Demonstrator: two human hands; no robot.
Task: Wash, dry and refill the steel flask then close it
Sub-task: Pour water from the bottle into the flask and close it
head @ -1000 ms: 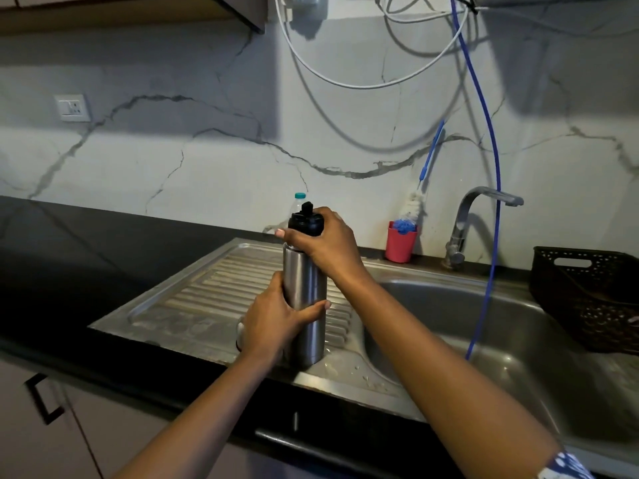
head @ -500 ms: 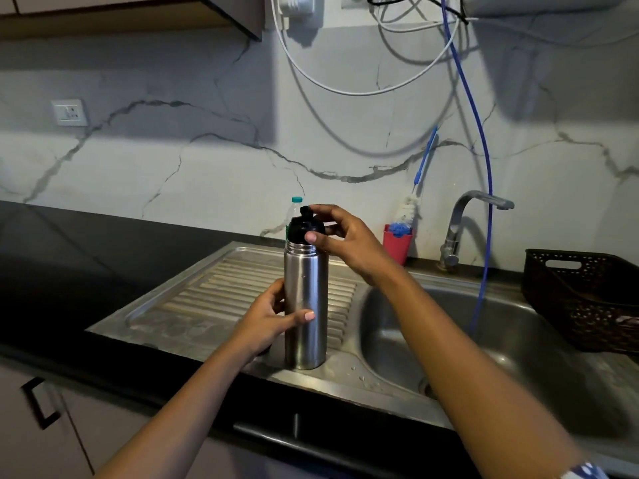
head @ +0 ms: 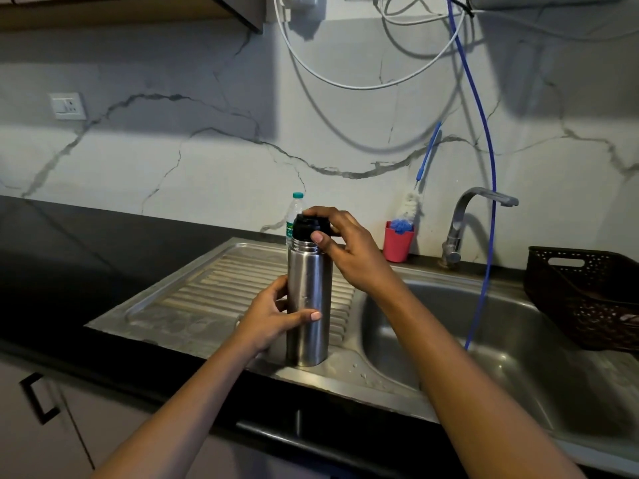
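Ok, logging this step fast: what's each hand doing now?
Left hand: grips the steel flask body.
Right hand: pinches the black cap.

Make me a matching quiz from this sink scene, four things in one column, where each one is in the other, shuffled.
1 steel flask
2 black cap
3 pink cup
4 dark basket

A next to the tap, brush inside
B upright on the drainboard, left hand gripping it
C far right, beside the basin
D atop the flask, right hand gripping it

Pairs: 1-B, 2-D, 3-A, 4-C
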